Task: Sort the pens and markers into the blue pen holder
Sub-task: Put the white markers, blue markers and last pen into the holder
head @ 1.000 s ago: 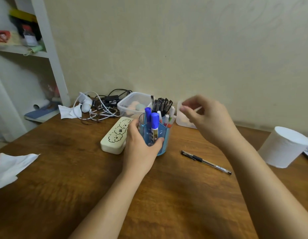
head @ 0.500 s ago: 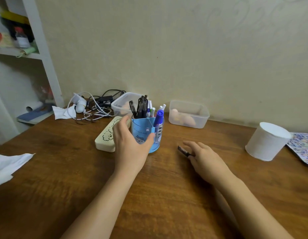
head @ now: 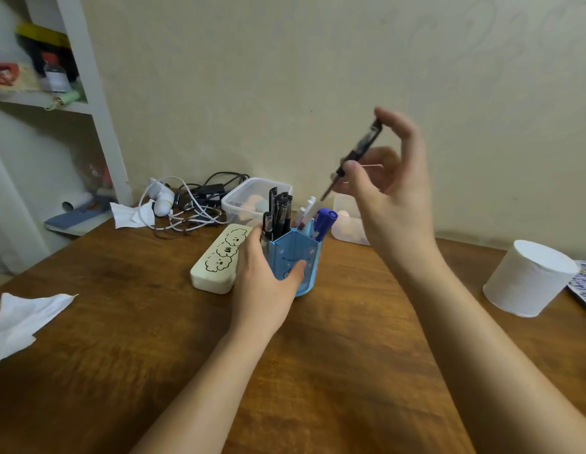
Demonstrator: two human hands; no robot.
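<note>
The blue pen holder (head: pixel 293 257) stands mid-table on the wooden table (head: pixel 334 371). Several black pens (head: pixel 280 209), white pens and a blue marker (head: pixel 324 221) stick out of it. My left hand (head: pixel 264 276) wraps around the holder's left side and front. My right hand (head: pixel 388 191) is raised above and to the right of the holder, pinching a black pen (head: pixel 355 155) between thumb and fingers. The pen is tilted, with its tip pointing down-left toward the holder.
A cream pencil case (head: pixel 219 258) lies just left of the holder. Behind are tangled cables (head: pixel 186 208) and two clear plastic boxes (head: pixel 249 198). A white paper roll (head: pixel 527 278) stands at right, a crumpled tissue (head: pixel 23 319) at left, a white shelf (head: pixel 88 103) at far left.
My right hand went down to the black pen lying on the table, picked it up and lifted it above the holder. My left hand stayed on the holder.
</note>
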